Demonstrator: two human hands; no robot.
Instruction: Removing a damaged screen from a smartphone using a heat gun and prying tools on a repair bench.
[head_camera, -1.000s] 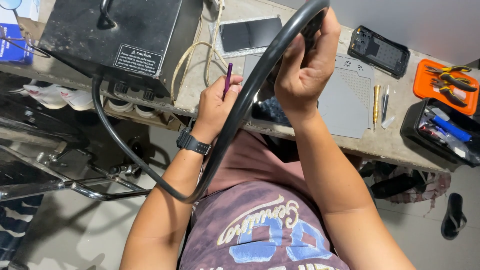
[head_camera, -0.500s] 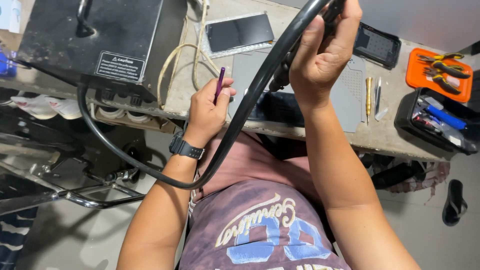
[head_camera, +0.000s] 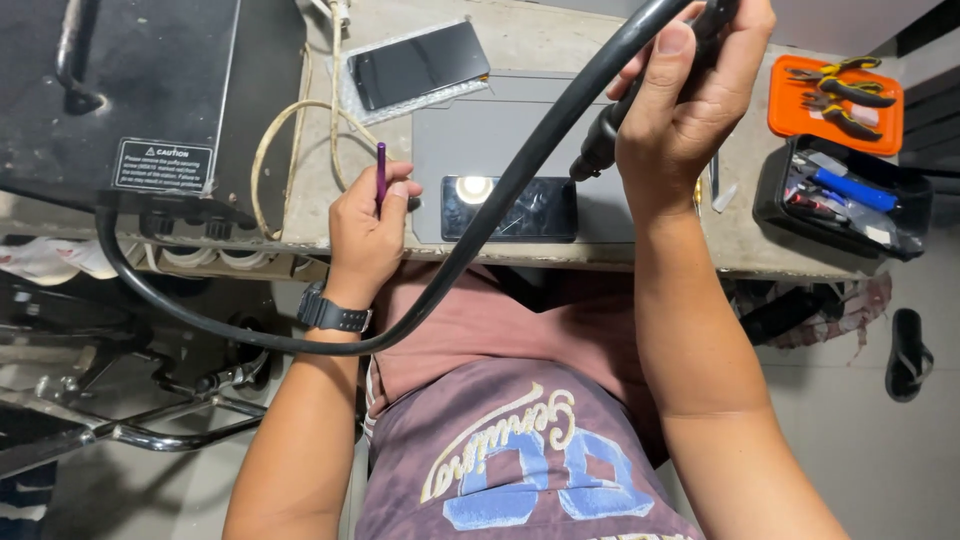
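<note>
A black hose-fed nozzle tool is gripped in the right hand, angled down-left toward a dark glossy smartphone on the desk, while a thin purple stylus is pinched upright in the left hand just left of it.

Your right hand is gripping a matt black handpiece, its hose looking like smooth, slightly shiny rubber. Just below the handpiece's tip, a phone is showing glossy glass that is catching a bright glare. Under the phone, a grey mat is looking matt and smooth. Your left hand is holding a thin purple tool with a satin sheen, left of the phone. The bench top around the mat is looking rough and stone-like. Right of the phone, an orange tray is looking like smooth plastic.
</note>
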